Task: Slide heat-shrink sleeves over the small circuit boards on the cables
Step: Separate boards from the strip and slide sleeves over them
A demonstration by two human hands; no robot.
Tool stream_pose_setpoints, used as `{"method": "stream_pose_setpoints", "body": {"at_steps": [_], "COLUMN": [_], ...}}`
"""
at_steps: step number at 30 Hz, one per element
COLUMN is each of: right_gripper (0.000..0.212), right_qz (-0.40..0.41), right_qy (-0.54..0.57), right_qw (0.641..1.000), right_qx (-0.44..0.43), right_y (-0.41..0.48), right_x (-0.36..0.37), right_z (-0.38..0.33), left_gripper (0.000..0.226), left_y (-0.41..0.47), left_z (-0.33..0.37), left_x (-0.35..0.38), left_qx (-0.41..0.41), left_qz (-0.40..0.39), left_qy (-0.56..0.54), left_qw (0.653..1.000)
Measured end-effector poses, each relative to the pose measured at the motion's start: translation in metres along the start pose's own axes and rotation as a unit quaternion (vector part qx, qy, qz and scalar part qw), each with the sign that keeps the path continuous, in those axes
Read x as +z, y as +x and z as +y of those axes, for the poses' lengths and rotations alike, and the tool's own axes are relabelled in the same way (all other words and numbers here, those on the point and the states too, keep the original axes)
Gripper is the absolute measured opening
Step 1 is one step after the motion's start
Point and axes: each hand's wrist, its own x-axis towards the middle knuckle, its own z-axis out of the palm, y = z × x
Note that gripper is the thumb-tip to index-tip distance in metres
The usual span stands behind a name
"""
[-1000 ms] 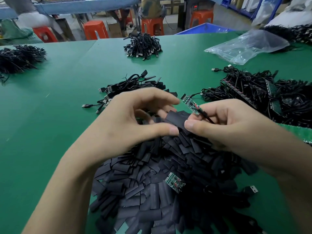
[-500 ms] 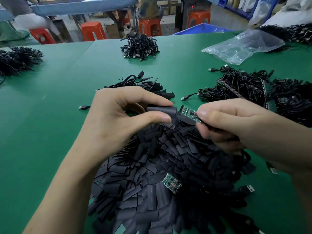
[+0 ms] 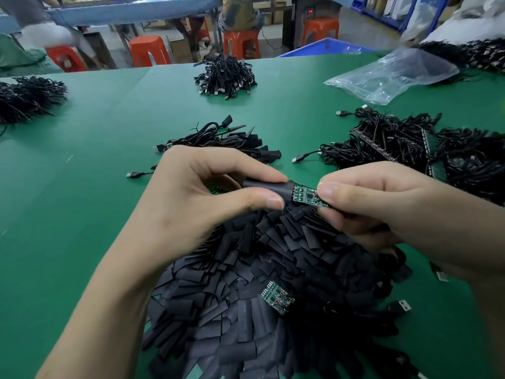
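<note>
- Since half a second ago we see the heat-shrink sleeve [image 3: 269, 186] come onto the circuit board [image 3: 306, 196]. Its mouth only met the board's end then, and now it covers that end.
- The left hand [image 3: 191, 203] has its grip closed in a pinch, thumb and forefinger on the black sleeve, which we see held roughly level.
- The right hand [image 3: 382, 212] also has its grip closed in a pinch, on the right end of the green board.
- Most of the board shows bare between the two hands, above the middle of the bench [image 3: 82, 192].
- Under the hands, by the near edge, lies a pile of loose sleeves [image 3: 232, 324], and a second board [image 3: 276, 297] rests on it.
- We see tangled cables [image 3: 396, 143] toward the right edge and a clear plastic bag [image 3: 390, 75] toward the far right corner.
- A smaller heap of cables [image 3: 218, 138] lies just beyond the left hand.
</note>
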Motion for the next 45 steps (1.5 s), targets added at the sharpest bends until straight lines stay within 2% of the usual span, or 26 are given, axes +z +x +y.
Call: {"method": "stream_pose_setpoints", "body": {"at_steps": [7,12,20,24,29,38,42,45], "right_gripper": [0.041,0.044,0.038,0.031,0.025,0.024,0.030,0.023], "right_qz": [0.008,0.010,0.000,-0.005,0.024,0.045,0.049,0.053], "right_qy": [-0.027,-0.060,-0.016,0.035,0.002,-0.006,-0.003,-0.004], "right_qw": [0.999,0.998,1.000,0.999,0.999,0.998,0.998,0.997], "right_qx": [0.018,0.019,0.012,-0.001,-0.035,-0.033,-0.043,-0.052], "right_y": [0.002,0.003,0.008,0.007,0.004,0.005,0.005,0.004], "right_x": [0.004,0.007,0.013,0.011,0.003,0.008,0.008,0.007], "right_z": [-0.001,-0.002,0.003,0.003,0.002,0.000,0.000,-0.001], "left_gripper": [0.027,0.026,0.026,0.022,0.022,0.019,0.016,0.017], "left_y": [0.000,-0.001,0.000,0.000,0.000,0.000,0.000,0.000], "left_z": [0.005,0.006,0.007,0.007,0.011,0.014,0.015,0.014], "left_x": [0.002,0.003,0.008,0.007,0.008,0.013,0.014,0.010], "left_qx": [0.002,-0.001,0.028,0.045,0.068,0.099,0.105,0.100], "left_qz": [0.001,-0.010,-0.061,-0.047,-0.003,-0.007,-0.005,0.018], "left_qy": [0.111,0.119,0.133,0.140,0.161,0.185,0.179,0.180], "left_qw": [0.994,0.993,0.989,0.988,0.985,0.978,0.978,0.978]}}
